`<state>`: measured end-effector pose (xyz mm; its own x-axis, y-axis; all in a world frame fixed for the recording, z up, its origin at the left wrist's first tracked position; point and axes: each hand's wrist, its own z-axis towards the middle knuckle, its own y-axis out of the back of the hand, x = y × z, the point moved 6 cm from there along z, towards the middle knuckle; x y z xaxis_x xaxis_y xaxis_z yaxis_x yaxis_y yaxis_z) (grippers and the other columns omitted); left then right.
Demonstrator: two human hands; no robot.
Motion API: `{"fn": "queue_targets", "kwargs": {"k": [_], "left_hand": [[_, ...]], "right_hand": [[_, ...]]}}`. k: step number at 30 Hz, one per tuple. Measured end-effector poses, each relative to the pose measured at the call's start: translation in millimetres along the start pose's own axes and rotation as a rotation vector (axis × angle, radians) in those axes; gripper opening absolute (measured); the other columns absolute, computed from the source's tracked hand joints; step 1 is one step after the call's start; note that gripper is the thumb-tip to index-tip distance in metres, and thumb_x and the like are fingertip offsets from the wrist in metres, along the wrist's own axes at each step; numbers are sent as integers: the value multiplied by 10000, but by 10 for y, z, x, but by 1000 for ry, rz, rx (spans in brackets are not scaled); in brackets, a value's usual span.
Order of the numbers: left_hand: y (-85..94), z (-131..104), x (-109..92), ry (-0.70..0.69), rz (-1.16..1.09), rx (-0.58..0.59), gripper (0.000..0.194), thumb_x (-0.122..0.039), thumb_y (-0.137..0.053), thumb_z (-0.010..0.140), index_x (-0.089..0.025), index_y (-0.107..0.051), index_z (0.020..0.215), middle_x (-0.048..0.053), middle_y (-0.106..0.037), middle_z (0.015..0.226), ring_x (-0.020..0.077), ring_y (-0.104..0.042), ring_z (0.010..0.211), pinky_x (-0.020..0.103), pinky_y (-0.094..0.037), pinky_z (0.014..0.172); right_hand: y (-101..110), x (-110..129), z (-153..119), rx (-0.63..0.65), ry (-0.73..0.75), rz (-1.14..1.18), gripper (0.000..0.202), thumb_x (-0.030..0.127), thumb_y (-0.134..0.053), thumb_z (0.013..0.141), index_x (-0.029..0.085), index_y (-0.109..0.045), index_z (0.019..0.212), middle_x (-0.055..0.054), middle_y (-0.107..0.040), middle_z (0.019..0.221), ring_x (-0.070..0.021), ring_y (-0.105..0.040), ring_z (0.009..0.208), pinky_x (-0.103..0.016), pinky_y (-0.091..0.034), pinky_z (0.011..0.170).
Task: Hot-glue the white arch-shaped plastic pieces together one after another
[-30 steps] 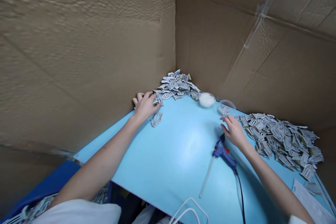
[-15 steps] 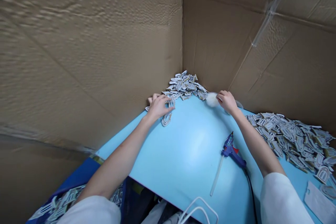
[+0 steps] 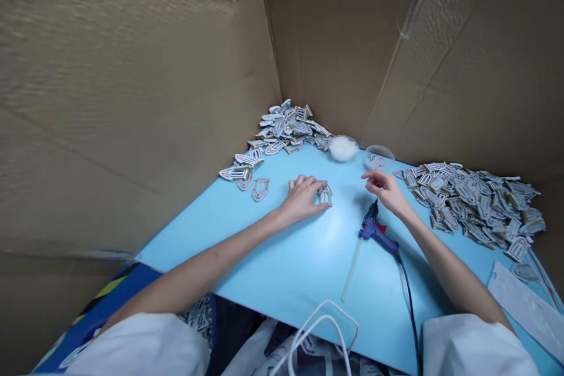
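Note:
My left hand [image 3: 305, 198] is closed on a small white arch-shaped frame piece [image 3: 325, 195], held between thumb and fingers just over the blue tabletop [image 3: 291, 258]. My right hand [image 3: 384, 189] hovers above the nose of a purple glue gun [image 3: 378, 232] with a red trigger. Its thumb and fingers are pinched together; whatever they hold is too small to make out. From the back of the glue gun sticks a translucent glue stick [image 3: 352, 270]. Behind the hands stand a dish of white fluffy material [image 3: 343, 149] and a clear round dish [image 3: 379, 156] with small pieces inside.
One heap of arch pieces [image 3: 288, 126] fills the back corner, and a larger heap [image 3: 476, 200] lies at right. Cardboard walls [image 3: 335, 47] enclose the table. The glue gun's black cord [image 3: 409, 299] runs to the front edge, where a white wire stand [image 3: 326, 317] juts up.
My left hand has moved right, away from the left-side pieces, carrying one arch piece. My right hand has left the fluffy white dish and come nearer, over the glue gun. The view has shifted.

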<state>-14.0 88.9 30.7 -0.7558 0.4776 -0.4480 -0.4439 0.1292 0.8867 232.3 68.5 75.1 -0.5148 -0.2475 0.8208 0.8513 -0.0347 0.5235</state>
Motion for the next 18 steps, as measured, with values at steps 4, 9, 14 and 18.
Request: {"fn": "queue_targets", "kwargs": {"k": [4,9,14,18], "left_hand": [[-221,3,-373,-39,-3,51,520,-599,-799,844,-245,-729,1219,113,-716,1163,388,-534,1183,478,-371,944],[-340,-32,-509,-90,-71,40,584,-652,-818,825,-237,-696,1217,113,-682,1251,374,-526,1213,486,-389,970],[-417,-59,-440,-151,-179,61,766,-647,-874,761,-227,-634,1356,142,-613,1459,398,-478,1343,508,-395,1044],[-439,-64,-417,-170,-231,101,937,-553,-878,774,-239,-488,1566,150,-606,1508,405,-462,1367,522,-375,1085]], "right_hand": [[-102,28,-266,40,-67,19,143,281,-628,801,192,-724,859,0,-671,718,-170,-589,666,-299,-472,674],[-256,101,-408,66,-68,14,114,258,-636,843,205,-737,854,-28,-730,809,-188,-637,733,-320,-496,745],[-462,121,-428,135,-20,-59,153,183,-611,897,220,-759,885,-49,-778,908,-226,-701,876,-368,-498,887],[-535,62,-435,109,-75,-200,97,175,-659,894,231,-736,883,-37,-783,898,-255,-701,953,-415,-462,966]]}}
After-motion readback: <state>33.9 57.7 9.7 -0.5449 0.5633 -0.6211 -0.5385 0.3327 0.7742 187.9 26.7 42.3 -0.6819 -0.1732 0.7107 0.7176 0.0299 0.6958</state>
